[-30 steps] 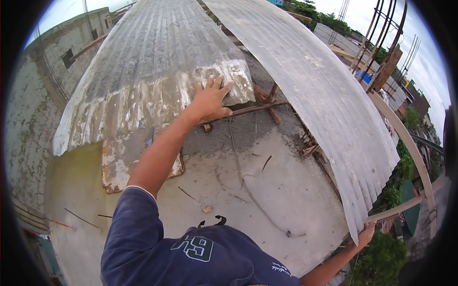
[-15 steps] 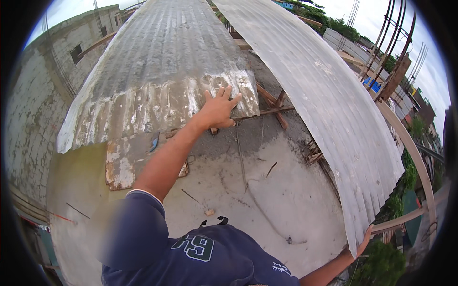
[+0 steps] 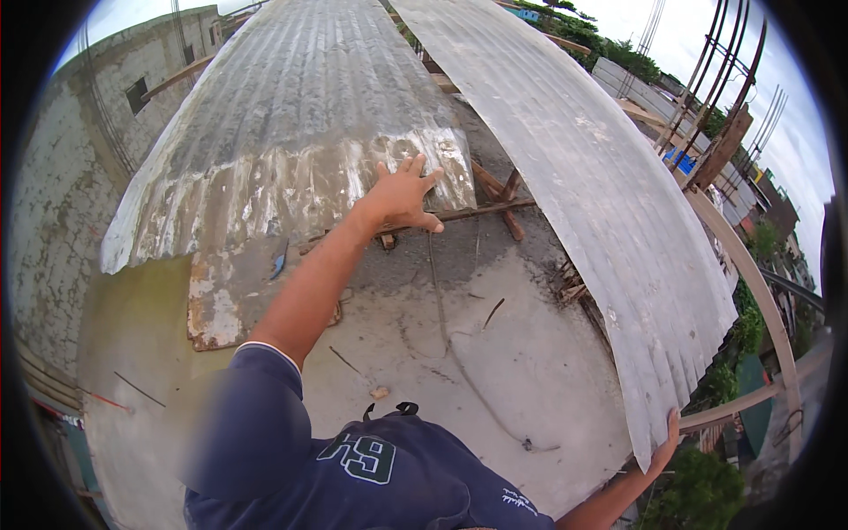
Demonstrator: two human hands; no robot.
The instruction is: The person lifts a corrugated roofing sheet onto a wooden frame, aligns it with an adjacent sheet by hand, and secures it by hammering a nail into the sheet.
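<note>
Shifted slightly toward me since a second ago: near tip of the pale roofing sheet [image 3: 601,194], my right hand [image 3: 664,449] with it. Long axis: forward and left from that hand, the nearer one. Grip: at the pale roofing sheet's outer edge, partly hidden; I cannot tell how closed. Left hand [image 3: 402,196]: open, fingers spread over the stained sheet [image 3: 291,172], left of the pale one.

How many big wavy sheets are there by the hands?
2. The left sheet has the left hand spread over its near end. The right sheet has the right hand at its near corner. More may be hidden underneath.
</note>
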